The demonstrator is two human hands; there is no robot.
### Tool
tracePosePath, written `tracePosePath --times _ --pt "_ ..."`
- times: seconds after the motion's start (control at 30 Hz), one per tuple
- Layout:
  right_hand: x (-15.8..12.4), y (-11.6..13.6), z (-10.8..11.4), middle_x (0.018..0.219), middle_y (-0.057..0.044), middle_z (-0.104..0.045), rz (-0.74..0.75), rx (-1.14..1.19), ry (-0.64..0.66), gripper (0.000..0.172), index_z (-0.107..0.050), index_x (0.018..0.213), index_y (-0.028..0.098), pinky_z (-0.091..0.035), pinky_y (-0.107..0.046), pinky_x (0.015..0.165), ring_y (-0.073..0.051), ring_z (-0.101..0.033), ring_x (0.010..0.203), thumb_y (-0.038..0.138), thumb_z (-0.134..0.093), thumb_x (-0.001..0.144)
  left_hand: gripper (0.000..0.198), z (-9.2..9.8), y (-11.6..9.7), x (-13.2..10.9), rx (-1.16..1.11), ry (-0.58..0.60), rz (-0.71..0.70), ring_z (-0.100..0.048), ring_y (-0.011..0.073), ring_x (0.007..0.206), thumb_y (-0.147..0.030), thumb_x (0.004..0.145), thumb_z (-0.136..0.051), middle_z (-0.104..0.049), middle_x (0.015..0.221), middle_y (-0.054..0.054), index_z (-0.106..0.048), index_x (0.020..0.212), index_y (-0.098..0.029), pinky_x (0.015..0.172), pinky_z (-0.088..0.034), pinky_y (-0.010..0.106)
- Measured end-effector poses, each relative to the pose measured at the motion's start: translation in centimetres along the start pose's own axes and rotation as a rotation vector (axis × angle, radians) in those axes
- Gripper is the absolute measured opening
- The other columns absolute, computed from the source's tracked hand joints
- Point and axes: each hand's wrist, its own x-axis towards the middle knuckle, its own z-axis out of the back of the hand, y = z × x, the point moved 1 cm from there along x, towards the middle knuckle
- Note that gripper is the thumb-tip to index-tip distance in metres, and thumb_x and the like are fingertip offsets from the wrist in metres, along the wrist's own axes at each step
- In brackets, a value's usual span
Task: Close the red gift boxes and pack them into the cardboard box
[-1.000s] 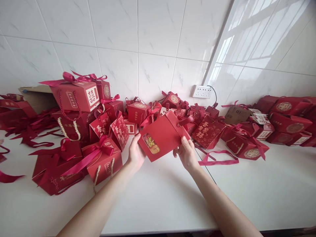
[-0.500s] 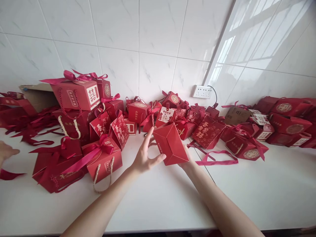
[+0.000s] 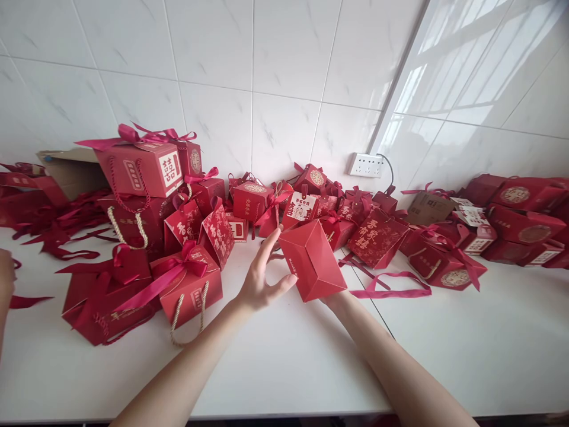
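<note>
A red gift box [image 3: 312,264] is held up over the table, tilted, its folded flaps and small printed lettering facing me. From behind and below, my right hand [image 3: 334,300] grips this box; its fingers are hidden by the cardboard. My left hand [image 3: 258,283] is at the box's left edge, fingers and thumb spread apart, the thumb tip close to or touching it. Behind the box lies a cluster of ribbon-tied red gift boxes [image 3: 252,200]. To the left stands a red box with a rope handle and bow [image 3: 189,290].
Stacked red boxes [image 3: 524,222] stand at the right, with a loose ribbon [image 3: 395,289] nearer the middle. At left are a pile of ribbons [image 3: 66,219], a cardboard carton [image 3: 71,172] and another person's hand [image 3: 5,279]. A power strip [image 3: 365,165] is by the tiled wall.
The held box has turned slightly and shifted a little right and down with my right hand. My left hand keeps nearly the same pose. The other person's hand has moved at the left edge.
</note>
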Motion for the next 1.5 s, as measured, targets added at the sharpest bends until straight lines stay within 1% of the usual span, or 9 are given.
tracePosePath --times 0.23,0.37,0.53,0.67,0.77,0.97,1.13,1.33,1.5 --pt "-0.1 1.7 -1.0 0.080 -0.001 -0.070 -0.039 0.042 -0.014 0.027 -0.066 0.088 0.023 -0.054 -0.030 0.057 -0.019 -0.065 0.070 0.044 -0.064 0.071 0.071 0.3 0.3 -0.1 0.096 0.005 -0.036 -0.049 0.0278 0.114 -0.021 0.067 -0.071 -0.044 0.136 0.008 -0.041 0.131 -0.031 0.091 -0.042 0.037" --pt "-0.3 3.1 -1.5 0.078 -0.002 -0.070 -0.025 0.073 -0.108 0.029 -0.066 0.084 0.020 -0.054 -0.030 0.059 -0.019 -0.066 0.070 0.046 -0.061 0.073 0.067 0.5 0.6 0.1 0.113 -0.058 0.047 -0.052 0.0260 0.107 -0.023 0.067 -0.072 -0.053 0.125 0.009 -0.044 0.128 -0.029 0.087 -0.042 0.035" --pt "-0.1 3.8 -0.8 0.095 -0.003 -0.069 0.199 0.073 -0.343 0.032 -0.063 0.090 0.020 -0.052 -0.028 0.068 -0.017 -0.064 0.080 0.048 -0.061 0.074 0.067 0.9 1.2 0.5 0.112 -0.042 0.091 -0.049 0.0264 0.112 -0.035 0.070 -0.069 -0.053 0.123 0.009 -0.043 0.131 -0.026 0.089 -0.040 0.035" --pt "-0.2 4.3 -0.6 0.100 -0.003 -0.066 0.376 0.019 -0.332 0.028 -0.061 0.088 0.020 -0.050 -0.027 0.075 -0.015 -0.061 0.085 0.045 -0.061 0.076 0.065 0.8 1.1 0.4 0.193 0.010 0.110 -0.048 0.0260 0.116 -0.036 0.075 -0.063 -0.051 0.125 0.009 -0.039 0.134 -0.026 0.097 -0.036 0.036" --pt "-0.4 4.6 -0.8 0.101 -0.003 -0.065 0.414 -0.015 -0.311 0.027 -0.061 0.090 0.021 -0.049 -0.027 0.077 -0.015 -0.059 0.086 0.045 -0.061 0.076 0.060 0.6 1.0 0.4 0.246 -0.001 0.133 -0.047 0.0250 0.118 -0.034 0.079 -0.060 -0.051 0.126 0.008 -0.039 0.134 -0.026 0.098 -0.036 0.034" --pt "-0.9 4.6 -1.1 0.094 -0.003 -0.066 0.400 -0.133 -0.361 0.031 -0.062 0.088 0.020 -0.050 -0.028 0.073 -0.016 -0.059 0.083 0.045 -0.066 0.071 0.055 0.6 1.6 0.7 0.076 -0.100 0.313 -0.051 0.0247 0.116 -0.037 0.077 -0.059 -0.054 0.127 0.006 -0.044 0.128 -0.023 0.094 -0.041 0.032" --pt "-1.8 4.8 -1.6 0.096 -0.004 -0.064 0.483 -0.238 -0.279 0.028 -0.061 0.093 0.022 -0.050 -0.030 0.073 -0.018 -0.058 0.086 0.042 -0.064 0.074 0.050 0.9 2.1 1.1 0.006 -0.136 0.447 -0.056 0.0266 0.109 -0.034 0.073 -0.058 -0.062 0.116 0.007 -0.052 0.120 -0.019 0.092 -0.042 0.035" --pt "-2.0 4.9 -1.7 0.079 -0.001 -0.058 0.512 -0.290 -0.228 0.027 -0.059 0.088 0.021 -0.040 -0.021 0.046 -0.012 -0.049 0.061 0.044 -0.062 0.075 0.040 1.0 2.3 1.2 -0.026 -0.120 0.492 -0.060 0.0245 0.100 -0.037 0.074 -0.053 -0.069 0.101 0.005 -0.061 0.108 -0.016 0.083 -0.047 0.032" --pt "-1.8 5.0 -1.6 0.072 0.002 -0.053 0.516 -0.296 -0.220 0.024 -0.058 0.084 0.022 -0.035 -0.020 0.042 -0.009 -0.041 0.055 0.044 -0.060 0.076 0.039 0.9 2.2 1.2 0.006 -0.129 0.476 -0.061 0.0233 0.097 -0.036 0.075 -0.053 -0.070 0.094 0.004 -0.062 0.108 -0.017 0.082 -0.047 0.031"
